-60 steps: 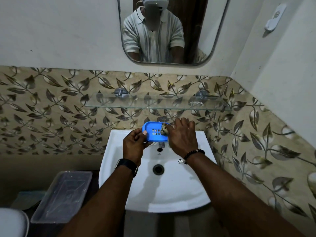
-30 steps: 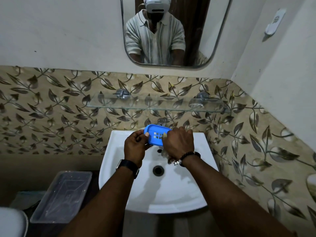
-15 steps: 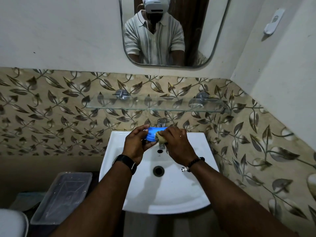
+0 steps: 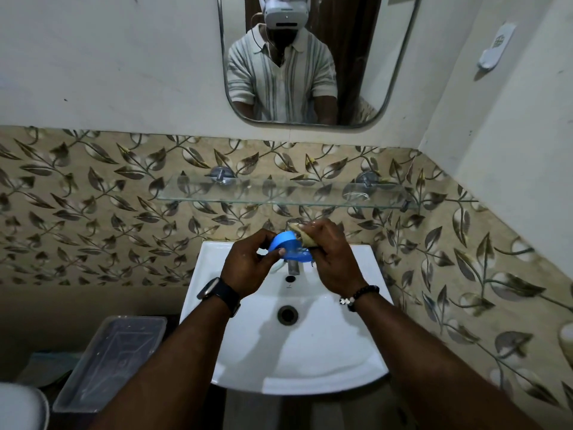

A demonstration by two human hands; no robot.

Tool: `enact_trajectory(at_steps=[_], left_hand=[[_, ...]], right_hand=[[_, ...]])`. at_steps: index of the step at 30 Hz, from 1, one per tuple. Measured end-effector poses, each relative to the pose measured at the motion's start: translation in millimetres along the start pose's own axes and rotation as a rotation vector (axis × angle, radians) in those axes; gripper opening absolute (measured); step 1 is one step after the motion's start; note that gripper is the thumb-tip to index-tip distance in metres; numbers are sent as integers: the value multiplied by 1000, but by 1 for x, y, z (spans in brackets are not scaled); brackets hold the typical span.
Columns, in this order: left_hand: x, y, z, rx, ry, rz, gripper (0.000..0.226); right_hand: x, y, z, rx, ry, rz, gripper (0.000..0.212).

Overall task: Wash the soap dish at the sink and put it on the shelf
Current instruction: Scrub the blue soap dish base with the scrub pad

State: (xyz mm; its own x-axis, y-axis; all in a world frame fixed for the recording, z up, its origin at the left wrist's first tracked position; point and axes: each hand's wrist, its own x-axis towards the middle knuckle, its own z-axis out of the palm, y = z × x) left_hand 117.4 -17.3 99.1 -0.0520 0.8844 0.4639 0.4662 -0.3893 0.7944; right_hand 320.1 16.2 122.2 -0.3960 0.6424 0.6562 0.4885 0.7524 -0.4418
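Mid-frame, the left hand (image 4: pixel 251 265) pinches the blue soap dish (image 4: pixel 286 243) on edge above the sink (image 4: pixel 356 336), apparently so the right hand (image 4: pixel 333 259), gripping a yellowish sponge (image 4: pixel 307 238), can scrub it.

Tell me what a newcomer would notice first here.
The bright blue soap dish, gripped by the left hand over the white sink while the right hand holds a tan sponge against it. Just above hangs a glass shelf on leaf-patterned tiles, under a mirror.

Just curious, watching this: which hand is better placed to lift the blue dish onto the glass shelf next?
Probably the left hand: its fingers grip the soap dish, directly below the glass shelf. The right hand is occupied holding a scrubbing sponge against the dish.
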Motion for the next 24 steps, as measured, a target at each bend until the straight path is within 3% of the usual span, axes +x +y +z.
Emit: enact_trajectory(at_steps=[5,7,10,19,24], left_hand=[[-7,3,15,47,78,102,15],[-10,2,18,-15,85,76,12],[-12,3,21,-165,143,-35,18],[-16,23,38,-633,343,-273,14],[-18,30,48,-859,368,-333,4]], right_hand=[[-3,-10,8,-256,-2,-287,44],[-1,-4,4,-279,-30,-293,49],[-4,4,1,-165,60,-67,58],[5,-25,23,791,494,681,50],[17,-41,31,1144,662,912,23]])
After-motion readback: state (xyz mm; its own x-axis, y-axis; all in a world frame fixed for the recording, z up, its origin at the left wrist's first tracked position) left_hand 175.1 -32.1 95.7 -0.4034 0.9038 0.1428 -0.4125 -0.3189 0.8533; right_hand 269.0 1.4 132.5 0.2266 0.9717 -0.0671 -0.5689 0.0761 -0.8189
